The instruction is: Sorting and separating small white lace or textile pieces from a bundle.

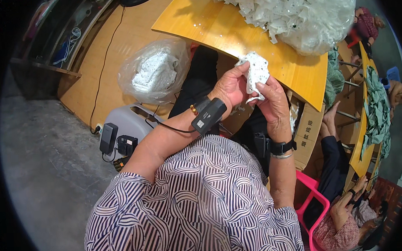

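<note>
Both my hands hold a small white piece of cloth [258, 71] with dark and shiny specks, up near the table's front edge. My left hand [232, 87] pinches it between thumb and fingers on its left side. Lower down, the fingers of my right hand [273, 98] grip its right edge. A narrow strip of the cloth hangs between them. Beyond my hands, a clear plastic bag [311, 44] bulges with many similar white speckled pieces [290, 11] on the wooden table [224, 29]. Another clear bag [127, 70] of folded white pieces [157, 71] lies left of my legs.
A grey plastic stool [125, 117] with black devices [108, 137] stands at left, a cable [102, 69] running past it. Cardboard [309, 132] and a pink chair [307, 181] are at right. Farther right, other people [337, 229] sit beside a table with green cloth [377, 112].
</note>
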A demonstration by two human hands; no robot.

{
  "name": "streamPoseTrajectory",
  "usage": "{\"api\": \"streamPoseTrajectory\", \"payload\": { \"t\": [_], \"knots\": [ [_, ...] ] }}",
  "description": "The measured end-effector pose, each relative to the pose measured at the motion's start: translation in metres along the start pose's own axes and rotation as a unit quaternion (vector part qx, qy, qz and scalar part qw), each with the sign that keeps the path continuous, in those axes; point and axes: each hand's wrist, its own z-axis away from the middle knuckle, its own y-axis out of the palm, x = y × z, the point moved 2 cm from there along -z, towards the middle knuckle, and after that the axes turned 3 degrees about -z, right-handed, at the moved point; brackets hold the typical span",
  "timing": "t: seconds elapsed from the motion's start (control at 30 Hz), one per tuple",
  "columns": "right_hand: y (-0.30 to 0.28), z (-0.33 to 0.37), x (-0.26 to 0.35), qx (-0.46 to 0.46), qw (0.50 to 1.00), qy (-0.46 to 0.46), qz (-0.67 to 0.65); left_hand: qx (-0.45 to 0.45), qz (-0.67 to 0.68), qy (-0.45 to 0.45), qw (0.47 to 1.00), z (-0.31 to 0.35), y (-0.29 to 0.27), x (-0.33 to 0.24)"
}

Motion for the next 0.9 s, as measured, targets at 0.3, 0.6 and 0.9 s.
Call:
{"api": "streamPoseTrajectory", "payload": {
  "t": [0.3, 0.6, 0.9],
  "knots": [
    [-0.012, 0.002, -0.001, -0.065, 0.995, -0.012, 0.072, -0.077, -0.051, 0.124, 0.988, 0.002, -0.018, -0.028],
    [-0.009, 0.004, 0.025, 0.008, 0.981, -0.045, 0.19, -0.29, -0.325, 0.073, 0.897, 0.049, -0.043, -0.053],
    [0.031, 0.006, 0.058, 0.27, 0.876, 0.071, 0.393, 0.073, -0.478, 0.085, 0.871, 0.035, 0.061, -0.04]
  ]
}}
